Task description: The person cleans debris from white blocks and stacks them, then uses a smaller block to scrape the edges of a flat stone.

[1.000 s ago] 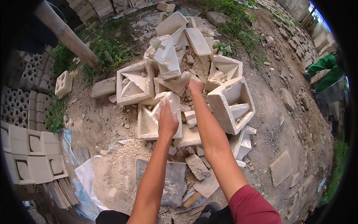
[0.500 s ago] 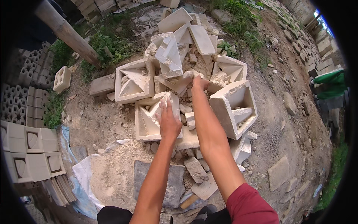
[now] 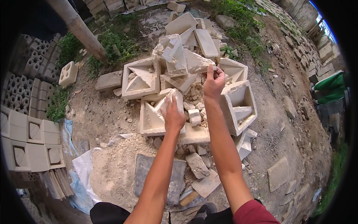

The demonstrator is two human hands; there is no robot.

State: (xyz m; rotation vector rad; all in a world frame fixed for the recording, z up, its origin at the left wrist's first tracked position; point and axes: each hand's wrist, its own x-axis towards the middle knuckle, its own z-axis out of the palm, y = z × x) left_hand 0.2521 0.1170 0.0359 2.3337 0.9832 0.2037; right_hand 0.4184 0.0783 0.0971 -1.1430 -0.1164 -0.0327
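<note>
My right hand (image 3: pixel 213 84) is raised over a heap of broken white concrete blocks and grips a flat broken piece (image 3: pixel 197 63) by its lower edge. My left hand (image 3: pixel 173 115) lies on a square white block with a diagonal pattern (image 3: pixel 154 114), fingers curled over its upper right corner. An open box-shaped block (image 3: pixel 238 106) lies just right of my right wrist. Another square patterned block (image 3: pixel 141 77) lies behind the left hand.
Rubble and small chunks (image 3: pixel 197 164) litter the dirt before me. A grey slab (image 3: pixel 178 179) and a sand pile on white sheeting (image 3: pixel 112 164) lie near my feet. Stacked patterned blocks (image 3: pixel 26 138) line the left. A slanted pole (image 3: pixel 80 30) stands at upper left.
My right hand has lifted a flat broken piece out of the heap. My left hand has shifted slightly on the square block.
</note>
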